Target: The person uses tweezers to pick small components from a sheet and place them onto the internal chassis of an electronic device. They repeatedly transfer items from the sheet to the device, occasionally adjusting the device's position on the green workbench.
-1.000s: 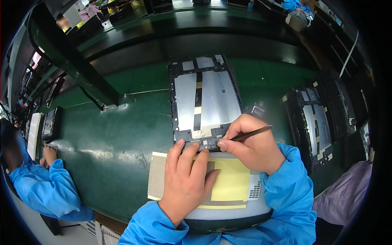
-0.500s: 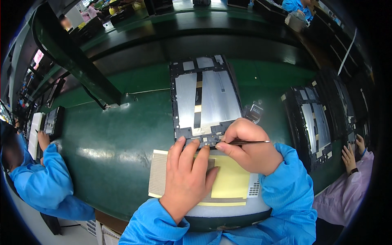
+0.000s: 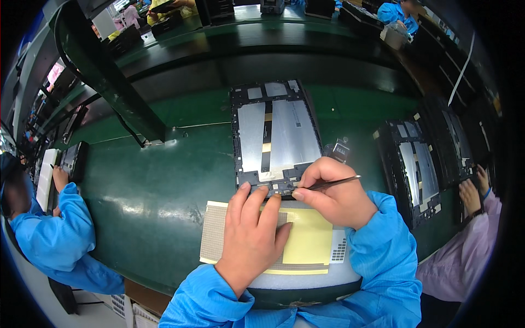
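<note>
Centrally, yellow label sheet [image 3: 309,240] under both hands, beside grid-patterned card [image 3: 214,238].

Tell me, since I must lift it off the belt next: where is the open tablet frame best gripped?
Probably by its long side edges: the tablet frame lies flat, the left edge bare. Come from the far end; the left hand and right hand with tweezers crowd the near edge.

A single head-worn fisheye view looks steeply down from just above the green bench [image 3: 164,180], facing away from the wearer toward the far rows of workstations. It sits close over the near edge, so the left hand [image 3: 251,235] and right hand [image 3: 333,191] fill the lower centre, forearms entering from below. Straight edges bow toward the dark rim; neighbours show at far left and right.
</note>
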A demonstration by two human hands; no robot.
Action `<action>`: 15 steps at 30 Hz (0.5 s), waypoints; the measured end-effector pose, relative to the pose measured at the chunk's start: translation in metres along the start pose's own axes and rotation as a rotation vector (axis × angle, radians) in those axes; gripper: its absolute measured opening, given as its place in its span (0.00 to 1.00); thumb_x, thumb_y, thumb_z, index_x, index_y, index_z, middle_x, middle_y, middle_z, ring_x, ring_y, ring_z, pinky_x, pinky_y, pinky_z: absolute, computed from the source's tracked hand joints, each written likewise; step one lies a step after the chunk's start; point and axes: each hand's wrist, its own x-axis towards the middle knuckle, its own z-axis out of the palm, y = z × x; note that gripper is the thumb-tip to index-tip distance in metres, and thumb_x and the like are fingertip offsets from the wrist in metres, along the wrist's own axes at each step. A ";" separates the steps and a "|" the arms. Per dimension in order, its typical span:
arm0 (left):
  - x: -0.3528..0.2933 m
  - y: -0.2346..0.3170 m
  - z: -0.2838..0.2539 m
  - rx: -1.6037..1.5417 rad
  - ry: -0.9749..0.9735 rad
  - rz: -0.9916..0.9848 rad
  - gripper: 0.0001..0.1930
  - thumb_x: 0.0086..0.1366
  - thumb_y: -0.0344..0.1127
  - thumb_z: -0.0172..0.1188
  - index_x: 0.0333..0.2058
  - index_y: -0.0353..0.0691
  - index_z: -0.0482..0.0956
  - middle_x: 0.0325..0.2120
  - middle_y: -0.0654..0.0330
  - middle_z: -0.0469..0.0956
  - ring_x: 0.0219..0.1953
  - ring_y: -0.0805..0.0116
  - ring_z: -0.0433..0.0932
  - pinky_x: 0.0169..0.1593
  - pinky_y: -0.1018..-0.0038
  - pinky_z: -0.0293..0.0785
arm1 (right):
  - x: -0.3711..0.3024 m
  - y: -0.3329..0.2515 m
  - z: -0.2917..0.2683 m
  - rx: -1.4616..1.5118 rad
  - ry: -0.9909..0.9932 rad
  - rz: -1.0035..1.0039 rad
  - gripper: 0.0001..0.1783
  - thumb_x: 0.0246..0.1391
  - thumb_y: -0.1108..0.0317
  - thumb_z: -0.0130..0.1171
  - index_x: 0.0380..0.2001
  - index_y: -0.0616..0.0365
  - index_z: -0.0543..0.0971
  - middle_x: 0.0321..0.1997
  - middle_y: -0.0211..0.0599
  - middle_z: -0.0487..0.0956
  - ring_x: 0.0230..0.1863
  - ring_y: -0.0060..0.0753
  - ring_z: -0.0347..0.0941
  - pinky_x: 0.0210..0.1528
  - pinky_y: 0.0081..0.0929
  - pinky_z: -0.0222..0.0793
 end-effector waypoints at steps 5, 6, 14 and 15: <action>0.000 0.000 0.001 -0.009 0.004 0.005 0.31 0.47 0.33 0.72 0.51 0.35 0.71 0.54 0.44 0.65 0.61 0.36 0.60 0.62 0.50 0.62 | -0.001 0.012 -0.004 -0.076 -0.020 -0.116 0.08 0.51 0.75 0.67 0.29 0.61 0.75 0.30 0.35 0.74 0.30 0.27 0.70 0.32 0.25 0.68; 0.000 0.000 0.000 -0.007 0.009 -0.006 0.30 0.47 0.34 0.72 0.51 0.36 0.72 0.53 0.46 0.66 0.60 0.38 0.61 0.62 0.51 0.62 | -0.001 0.012 -0.004 -0.096 -0.026 -0.126 0.08 0.50 0.74 0.67 0.29 0.61 0.76 0.29 0.35 0.75 0.30 0.28 0.70 0.32 0.25 0.68; 0.000 0.000 -0.001 -0.004 0.018 -0.025 0.28 0.48 0.35 0.71 0.49 0.38 0.74 0.53 0.49 0.68 0.60 0.43 0.62 0.61 0.53 0.63 | -0.001 0.004 -0.003 -0.136 -0.015 -0.144 0.08 0.49 0.75 0.68 0.28 0.61 0.76 0.28 0.35 0.75 0.29 0.29 0.70 0.32 0.26 0.67; 0.000 0.001 -0.001 -0.004 0.018 -0.025 0.28 0.48 0.35 0.71 0.49 0.38 0.74 0.53 0.49 0.68 0.60 0.43 0.62 0.61 0.53 0.63 | -0.001 0.005 -0.003 -0.131 -0.011 -0.152 0.08 0.49 0.75 0.68 0.28 0.61 0.76 0.28 0.35 0.75 0.29 0.30 0.70 0.32 0.26 0.67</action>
